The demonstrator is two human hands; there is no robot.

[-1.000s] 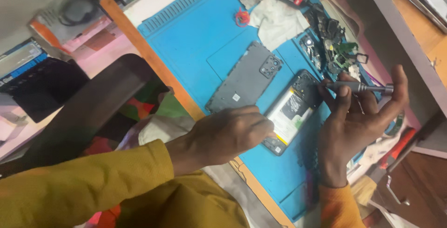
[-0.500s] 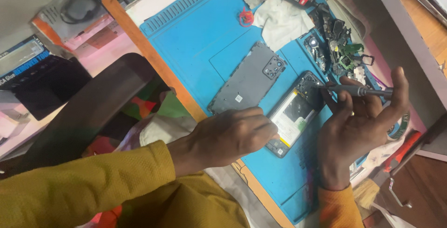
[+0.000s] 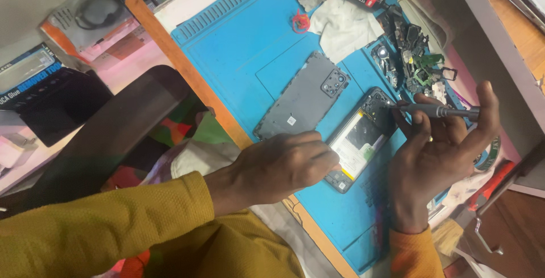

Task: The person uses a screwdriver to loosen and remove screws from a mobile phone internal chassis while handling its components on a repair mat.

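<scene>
An opened smartphone (image 3: 361, 138) lies on a blue work mat (image 3: 250, 39), its battery and circuit board exposed. My left hand (image 3: 281, 164) rests on the phone's lower end and holds it down. My right hand (image 3: 440, 153) grips a slim grey screwdriver (image 3: 434, 111), whose tip touches the top of the phone near the camera area. The phone's grey back cover (image 3: 304, 97) lies flat on the mat just left of the phone.
A pile of small black phone parts (image 3: 411, 51) and a white cloth (image 3: 346, 25) lie at the mat's far end. A red ring (image 3: 300, 22) sits near the cloth. A dark chair back (image 3: 108, 136) stands left of the wooden table edge (image 3: 187, 73).
The screwdriver tip has stayed at the phone's top end while my right hand shifted slightly. My left hand keeps its place on the phone.
</scene>
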